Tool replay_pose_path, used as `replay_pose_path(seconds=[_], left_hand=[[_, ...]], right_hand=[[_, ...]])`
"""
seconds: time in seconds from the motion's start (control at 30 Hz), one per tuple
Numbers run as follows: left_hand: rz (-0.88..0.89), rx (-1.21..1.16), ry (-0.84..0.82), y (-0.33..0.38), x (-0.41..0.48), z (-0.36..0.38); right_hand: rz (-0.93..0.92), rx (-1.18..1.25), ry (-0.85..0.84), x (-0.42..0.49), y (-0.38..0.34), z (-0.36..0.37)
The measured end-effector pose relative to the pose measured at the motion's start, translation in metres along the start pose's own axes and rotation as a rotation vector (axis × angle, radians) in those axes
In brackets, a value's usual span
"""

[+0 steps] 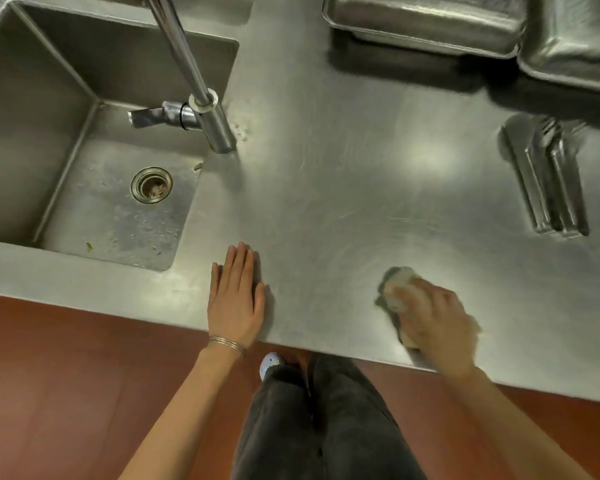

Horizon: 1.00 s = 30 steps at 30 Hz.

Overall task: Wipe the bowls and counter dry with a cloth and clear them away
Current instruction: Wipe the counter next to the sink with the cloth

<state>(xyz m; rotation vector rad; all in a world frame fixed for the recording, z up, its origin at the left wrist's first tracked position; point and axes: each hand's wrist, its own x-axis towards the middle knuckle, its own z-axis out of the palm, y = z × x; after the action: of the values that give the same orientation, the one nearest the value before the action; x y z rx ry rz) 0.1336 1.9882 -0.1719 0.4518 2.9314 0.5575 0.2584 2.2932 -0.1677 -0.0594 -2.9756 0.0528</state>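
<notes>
My right hand (437, 323) presses a crumpled beige cloth (397, 289) flat onto the steel counter (326, 188) near its front edge, right of centre; the hand and cloth are blurred. My left hand (236, 296) lies flat and open on the counter beside the sink's front right corner, a thin bracelet on its wrist. Two steel pans stand at the back right: one (426, 26) and another (575, 46) cut off by the frame edge. No round bowl is in view.
A deep steel sink (49, 133) with a drain (151, 184) and food scraps fills the left. A tall tap (201, 98) rises at the sink's right rim. Steel tongs (548, 181) lie on the counter at the right. Red floor, my legs below.
</notes>
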Motion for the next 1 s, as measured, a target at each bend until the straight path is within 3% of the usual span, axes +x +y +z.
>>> replay_pose_path(seconds=[0.1, 0.17, 0.27, 0.4, 0.47, 0.53, 0.57, 0.7, 0.8, 0.83, 0.93, 1.0], left_hand=[[0.017, 0.023, -0.036, 0.011, -0.005, 0.009], [-0.005, 0.039, -0.042, 0.015, -0.005, 0.013], [-0.017, 0.047, -0.040, 0.017, -0.004, 0.014], [-0.031, 0.052, -0.029, 0.021, -0.004, 0.016], [-0.030, 0.047, -0.022, 0.024, -0.003, 0.015], [-0.035, 0.055, -0.023, 0.027, -0.005, 0.017], [-0.038, 0.060, -0.024, 0.027, -0.005, 0.017], [-0.048, 0.084, -0.035, 0.029, -0.005, 0.019], [-0.055, 0.092, -0.041, 0.032, -0.006, 0.018], [-0.060, 0.090, -0.047, 0.032, -0.006, 0.017], [-0.053, 0.084, -0.050, 0.030, -0.005, 0.018], [-0.049, 0.071, -0.046, 0.028, -0.004, 0.017]], right_hand=[[0.529, 0.029, 0.018, -0.025, 0.068, -0.027], [0.736, -0.005, 0.043, -0.016, 0.055, -0.025], [0.651, 0.020, 0.068, 0.016, -0.016, -0.005], [0.162, 0.114, 0.087, 0.044, -0.114, 0.011], [0.060, 0.143, -0.030, 0.038, -0.113, -0.004], [0.118, 0.164, -0.225, 0.004, -0.066, -0.015], [0.188, 0.142, -0.242, -0.017, -0.036, -0.020], [0.548, 0.053, -0.056, -0.060, 0.037, -0.028], [0.805, 0.021, 0.062, -0.028, -0.008, -0.017], [0.737, -0.001, 0.043, -0.015, -0.034, -0.013], [0.244, 0.005, -0.055, 0.019, -0.117, 0.008], [0.007, 0.115, 0.001, 0.049, -0.137, 0.017]])
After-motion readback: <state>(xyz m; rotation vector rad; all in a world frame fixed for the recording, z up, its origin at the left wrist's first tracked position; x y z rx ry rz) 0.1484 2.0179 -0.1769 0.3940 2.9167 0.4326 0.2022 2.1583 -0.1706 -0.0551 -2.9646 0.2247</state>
